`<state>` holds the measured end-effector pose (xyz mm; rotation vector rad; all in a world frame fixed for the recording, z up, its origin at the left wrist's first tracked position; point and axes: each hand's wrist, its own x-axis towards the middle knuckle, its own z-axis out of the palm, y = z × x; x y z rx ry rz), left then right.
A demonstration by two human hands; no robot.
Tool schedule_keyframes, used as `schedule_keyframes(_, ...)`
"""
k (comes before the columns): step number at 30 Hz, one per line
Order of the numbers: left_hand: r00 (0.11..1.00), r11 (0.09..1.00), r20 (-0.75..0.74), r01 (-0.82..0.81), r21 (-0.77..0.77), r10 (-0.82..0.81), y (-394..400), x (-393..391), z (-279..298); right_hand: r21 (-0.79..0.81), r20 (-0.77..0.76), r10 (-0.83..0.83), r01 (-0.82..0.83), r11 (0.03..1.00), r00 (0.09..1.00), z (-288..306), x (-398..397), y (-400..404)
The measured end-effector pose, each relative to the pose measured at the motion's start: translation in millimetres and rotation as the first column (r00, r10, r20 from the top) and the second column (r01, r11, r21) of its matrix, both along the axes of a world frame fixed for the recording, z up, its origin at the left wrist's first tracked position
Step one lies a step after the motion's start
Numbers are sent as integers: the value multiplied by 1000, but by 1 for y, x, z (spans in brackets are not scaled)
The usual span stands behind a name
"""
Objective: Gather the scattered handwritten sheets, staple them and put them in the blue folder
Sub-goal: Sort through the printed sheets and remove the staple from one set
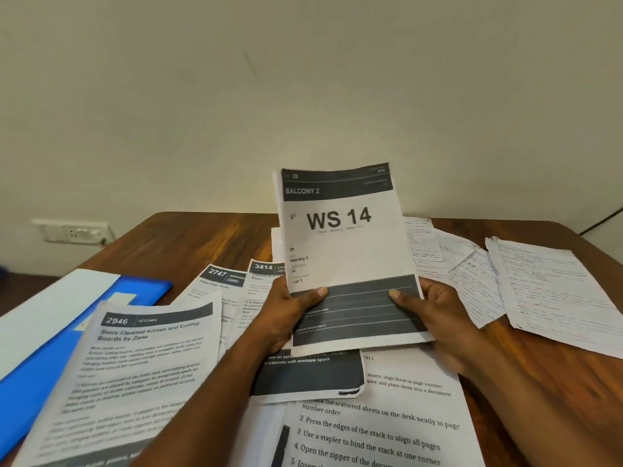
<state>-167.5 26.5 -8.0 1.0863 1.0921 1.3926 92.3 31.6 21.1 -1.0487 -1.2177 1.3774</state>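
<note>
Both hands, left (286,315) and right (426,310), pinch the printed WS 14 sheet (344,251) upright, likely to read it; handwritten sheets (546,288) wait on the tabletop (175,244).

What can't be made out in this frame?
- Stapler: none visible in the head view.
- Handwritten sheets: writing too small to read.
- Blue folder: cut by left edge, partly under printed sheets.
- Sheets behind the WS 14 sheet, held by left hand and right hand: count hidden.
</note>
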Motion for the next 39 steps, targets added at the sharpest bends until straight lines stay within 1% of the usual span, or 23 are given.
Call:
schedule_keyframes(2, 998, 999, -13, 54, 4, -54, -3, 6, 2, 7, 46, -44, 44, 999, 998, 0, 2, 2)
schedule_keyframes(4, 995, 995, 17, 100, 10, -100, -6, 12, 7, 4, 54, -80, 80, 997, 995, 1, 6, 5)
schedule_keyframes(8, 963, 978, 170, 209, 26, -210, -11, 16, 16, -44, 7, -203, 203, 978, 979, -3, 21, 18)
schedule_keyframes(10, 928, 959, 243, 278, 52, -282, -12, 13, 19, -112, -53, -250, 243, 964, 967, -5, 27, 23)
schedule_keyframes(12, 865, 921, 317, 377, 100, -389, -15, 10, 21, -167, -96, -268, 250, 954, 959, -8, 33, 26)
schedule_keyframes(14, 835, 898, 331, 420, 133, -440, -17, 11, 24, -182, -107, -269, 248, 952, 957, -10, 35, 29)
schedule_keyframes(16, 860, 910, 298, 390, 142, -415, -19, 16, 26, -170, -99, -270, 251, 953, 958, -11, 33, 29)
schedule_keyframes(19, 912, 948, 261, 292, 129, -317, -20, 23, 26, -156, -91, -268, 252, 955, 959, -12, 30, 29)
schedule_keyframes(23, 933, 965, 252, 232, 127, -257, -22, 27, 28, -152, -73, -269, 256, 955, 960, -14, 30, 29)
schedule_keyframes(29, 937, 965, 244, 222, 139, -250, -26, 33, 34, -155, -73, -267, 254, 955, 961, -16, 29, 31)
schedule_keyframes(39, 934, 969, 262, 221, 112, -244, -32, 41, 40, -144, -62, -266, 255, 956, 962, -13, 27, 28)
